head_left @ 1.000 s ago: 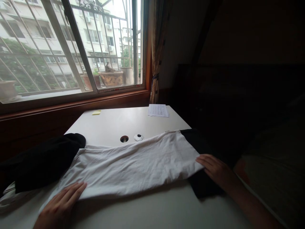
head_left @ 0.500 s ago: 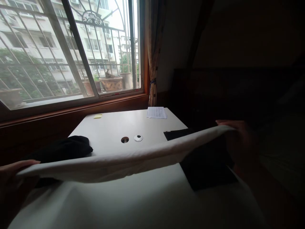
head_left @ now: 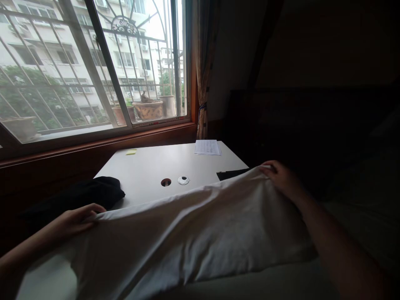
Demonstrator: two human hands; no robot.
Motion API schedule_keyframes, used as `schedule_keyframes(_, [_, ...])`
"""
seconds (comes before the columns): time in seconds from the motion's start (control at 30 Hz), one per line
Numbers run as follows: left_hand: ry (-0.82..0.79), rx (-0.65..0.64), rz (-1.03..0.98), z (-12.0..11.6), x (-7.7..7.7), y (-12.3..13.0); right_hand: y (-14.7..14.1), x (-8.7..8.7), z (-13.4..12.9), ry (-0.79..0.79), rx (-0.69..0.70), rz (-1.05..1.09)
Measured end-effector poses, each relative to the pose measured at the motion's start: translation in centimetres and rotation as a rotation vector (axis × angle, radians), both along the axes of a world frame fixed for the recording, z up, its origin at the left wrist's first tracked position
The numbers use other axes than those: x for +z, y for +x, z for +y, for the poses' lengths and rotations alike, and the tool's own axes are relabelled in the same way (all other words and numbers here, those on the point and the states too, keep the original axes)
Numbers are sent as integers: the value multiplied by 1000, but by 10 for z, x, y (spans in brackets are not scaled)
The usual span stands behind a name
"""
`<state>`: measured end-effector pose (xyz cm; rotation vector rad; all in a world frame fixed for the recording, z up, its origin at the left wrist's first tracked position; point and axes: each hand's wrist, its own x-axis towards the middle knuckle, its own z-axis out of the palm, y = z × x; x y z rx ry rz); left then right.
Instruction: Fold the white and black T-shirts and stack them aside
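Observation:
A pale cloth (head_left: pixel 193 229) is stretched between my two hands above the white table (head_left: pixel 146 162). My left hand (head_left: pixel 83 217) pinches its upper left corner, near a dark bundle of fabric. At the upper right corner, my right hand (head_left: pixel 279 177) grips the cloth between thumb and fingers. The cloth hangs down towards me with loose diagonal folds and covers the near part of the table.
Black fabric (head_left: pixel 90 193) lies on the table's left side. A flat dark item (head_left: pixel 231 173) shows behind the cloth. Papers (head_left: pixel 208 147) and a yellow note (head_left: pixel 131 152) lie at the far edge. Two round fittings, one a hole (head_left: pixel 166 182), are mid-table. A barred window (head_left: pixel 125 62) stands behind.
My hands have come closer together, the left moving right and the right moving left. The cloth, earlier a narrow taut band, now hangs open and wide.

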<state>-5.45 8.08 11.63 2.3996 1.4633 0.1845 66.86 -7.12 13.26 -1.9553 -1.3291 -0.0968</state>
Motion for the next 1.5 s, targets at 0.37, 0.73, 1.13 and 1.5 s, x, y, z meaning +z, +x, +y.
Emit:
schedule_keyframes(0.37, [442,-234,-19,-21,-90,93,-45,-96,27,-181,431,-274])
schedule_keyframes(0.73, [289,-237,100,-10,-124,67,-31,-141,-16,-277,391,-467])
schedule_keyframes(1.13, [379,-337,-65,-122,-88,64,-169,-91,-81,-186,916,-369])
schedule_keyframes(1.5, [671,-293,14,-160,-81,6,-173,-90,-94,55,893,-568])
